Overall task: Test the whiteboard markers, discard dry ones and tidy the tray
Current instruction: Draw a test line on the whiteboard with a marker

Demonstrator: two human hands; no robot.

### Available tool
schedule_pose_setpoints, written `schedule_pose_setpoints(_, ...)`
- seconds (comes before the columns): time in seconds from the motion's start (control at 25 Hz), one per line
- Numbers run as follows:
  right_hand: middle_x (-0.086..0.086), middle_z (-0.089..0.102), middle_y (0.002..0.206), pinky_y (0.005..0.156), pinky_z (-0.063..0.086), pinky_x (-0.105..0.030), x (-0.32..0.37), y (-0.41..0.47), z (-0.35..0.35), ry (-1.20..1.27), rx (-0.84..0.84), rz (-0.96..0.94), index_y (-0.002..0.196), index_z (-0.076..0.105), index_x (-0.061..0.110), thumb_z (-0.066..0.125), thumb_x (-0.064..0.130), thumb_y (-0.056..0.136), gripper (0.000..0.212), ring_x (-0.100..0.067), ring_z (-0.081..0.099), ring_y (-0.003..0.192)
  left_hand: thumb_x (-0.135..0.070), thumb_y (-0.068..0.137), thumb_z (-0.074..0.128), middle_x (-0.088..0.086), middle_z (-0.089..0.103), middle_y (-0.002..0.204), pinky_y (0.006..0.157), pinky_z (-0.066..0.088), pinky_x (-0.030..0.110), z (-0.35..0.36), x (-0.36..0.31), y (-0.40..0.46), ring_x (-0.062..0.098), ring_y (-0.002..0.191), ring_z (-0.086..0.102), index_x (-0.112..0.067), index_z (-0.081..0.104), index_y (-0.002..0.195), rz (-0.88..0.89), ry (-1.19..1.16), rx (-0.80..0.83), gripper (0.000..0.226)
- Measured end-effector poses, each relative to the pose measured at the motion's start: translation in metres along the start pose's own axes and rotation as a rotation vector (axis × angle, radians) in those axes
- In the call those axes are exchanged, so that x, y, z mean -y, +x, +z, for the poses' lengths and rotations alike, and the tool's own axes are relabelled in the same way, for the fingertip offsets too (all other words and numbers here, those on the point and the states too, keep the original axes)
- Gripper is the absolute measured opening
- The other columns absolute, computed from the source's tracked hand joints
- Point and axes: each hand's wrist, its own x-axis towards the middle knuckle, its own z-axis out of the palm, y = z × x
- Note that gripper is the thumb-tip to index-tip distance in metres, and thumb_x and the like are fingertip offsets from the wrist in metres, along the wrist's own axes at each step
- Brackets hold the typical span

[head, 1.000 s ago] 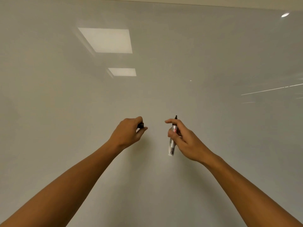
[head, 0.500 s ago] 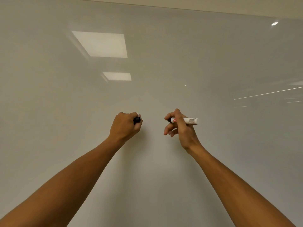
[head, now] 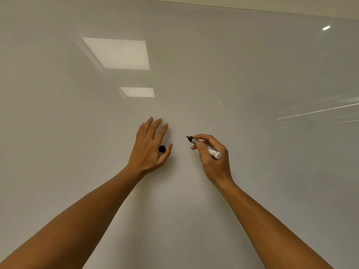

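Since the earlier frame, left hand (head: pixel 148 147) fingers are spreading flat on the board (head: pixel 252 74), thumb pinning the cap (head: pixel 161 148); right hand (head: pixel 212 155) is gripping the marker (head: pixel 204 146), tip aiming left, mid-board.

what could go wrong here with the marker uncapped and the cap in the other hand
The left hand holds the black cap only between thumb and forefinger while its other fingers lie straight toward the whiteboard, so the cap could slip and drop. The right hand grips the marker with its bare tip pointing at the left hand, so ink might mark skin.
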Motion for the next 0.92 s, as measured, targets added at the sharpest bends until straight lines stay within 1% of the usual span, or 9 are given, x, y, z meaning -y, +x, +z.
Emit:
schedule_pose_setpoints(0.08, 0.0, 0.075, 0.094, 0.062, 0.046, -0.012, -0.007, 0.003, 0.004, 0.016, 0.004, -0.002, 0.107, 0.07, 0.015, 0.059, 0.011, 0.098, 0.015, -0.004, 0.069, 0.082, -0.052, 0.096, 0.035, 0.014, 0.017, 0.163, 0.123, 0.013, 0.052, 0.006, 0.003, -0.004, 0.031, 0.152, 0.006, -0.012, 0.027, 0.154, 0.017, 0.052, 0.052, 0.071)
schedule_pose_setpoints(0.16, 0.001, 0.074, 0.098, 0.069, 0.049, -0.012, -0.016, 0.006, 0.009, 0.038, 0.006, -0.016, 0.109, 0.07, 0.014, 0.059, 0.011, 0.098, 0.016, -0.007, 0.071, 0.092, -0.052, 0.097, 0.033, 0.013, 0.009, 0.165, 0.124, 0.009, 0.05, 0.011, 0.003, -0.008, 0.03, 0.153, 0.001, -0.011, 0.02, 0.156, 0.034, 0.138, 0.063, 0.074)
schedule_pose_setpoints(0.36, 0.003, 0.074, 0.108, 0.079, 0.053, -0.014, -0.035, 0.011, 0.029, 0.065, -0.029, -0.055, 0.118, 0.069, 0.012, 0.06, 0.01, 0.098, 0.022, -0.008, 0.071, 0.099, -0.052, 0.096, 0.035, 0.013, 0.009, 0.165, 0.123, 0.012, 0.05, 0.015, 0.004, -0.008, 0.03, 0.153, 0.002, -0.011, 0.02, 0.156, 0.041, 0.204, 0.035, 0.075)
schedule_pose_setpoints(0.44, 0.006, 0.073, 0.109, 0.08, 0.055, -0.016, -0.041, 0.012, 0.036, 0.079, -0.054, -0.064, 0.118, 0.069, 0.013, 0.06, 0.01, 0.097, 0.023, -0.009, 0.071, 0.099, -0.051, 0.096, 0.036, 0.013, 0.01, 0.164, 0.123, 0.013, 0.05, 0.016, 0.005, -0.008, 0.03, 0.153, 0.003, -0.01, 0.021, 0.156, 0.047, 0.207, 0.027, 0.074)
schedule_pose_setpoints(0.56, 0.009, 0.073, 0.105, 0.077, 0.057, -0.019, -0.045, 0.012, 0.043, 0.049, -0.065, -0.131, 0.115, 0.069, 0.015, 0.061, 0.012, 0.095, 0.022, -0.011, 0.072, 0.093, -0.05, 0.095, 0.036, 0.014, 0.011, 0.164, 0.123, 0.013, 0.05, 0.017, 0.006, -0.007, 0.031, 0.153, 0.005, -0.009, 0.022, 0.155, 0.054, 0.209, 0.01, 0.074)
schedule_pose_setpoints(0.68, 0.008, 0.073, 0.098, 0.072, 0.059, -0.024, -0.047, 0.005, 0.043, 0.002, -0.019, -0.189, 0.111, 0.069, 0.018, 0.06, 0.025, 0.091, 0.024, -0.013, 0.072, 0.086, -0.049, 0.094, 0.036, 0.014, 0.011, 0.164, 0.123, 0.013, 0.05, 0.016, 0.006, -0.008, 0.031, 0.152, 0.005, -0.009, 0.021, 0.155, 0.058, 0.209, 0.006, 0.075)
schedule_pose_setpoints(0.76, 0.007, 0.073, 0.097, 0.07, 0.06, -0.025, -0.051, 0.001, 0.04, -0.024, -0.004, -0.201, 0.11, 0.069, 0.02, 0.059, 0.03, 0.089, 0.026, -0.014, 0.071, 0.085, -0.047, 0.093, 0.038, 0.015, 0.011, 0.164, 0.123, 0.013, 0.051, 0.015, 0.005, -0.008, 0.031, 0.152, 0.005, -0.008, 0.022, 0.155, 0.057, 0.205, 0.003, 0.075)
schedule_pose_setpoints(0.84, 0.007, 0.073, 0.097, 0.07, 0.06, -0.023, -0.057, -0.004, 0.035, -0.034, -0.018, -0.2, 0.109, 0.07, 0.019, 0.061, 0.025, 0.089, 0.023, -0.013, 0.071, 0.084, -0.046, 0.092, 0.04, 0.015, 0.011, 0.164, 0.123, 0.013, 0.051, 0.015, 0.004, -0.008, 0.031, 0.152, 0.005, -0.008, 0.023, 0.155, 0.054, 0.206, 0.004, 0.075)
schedule_pose_setpoints(0.92, 0.004, 0.073, 0.097, 0.069, 0.057, -0.02, -0.062, -0.01, 0.034, -0.065, -0.015, -0.214, 0.109, 0.071, 0.013, 0.063, 0.016, 0.089, 0.022, -0.011, 0.07, 0.083, -0.045, 0.092, 0.039, 0.015, 0.012, 0.164, 0.123, 0.013, 0.05, 0.014, 0.004, -0.008, 0.031, 0.152, 0.005, -0.008, 0.023, 0.155, 0.05, 0.208, 0.002, 0.075)
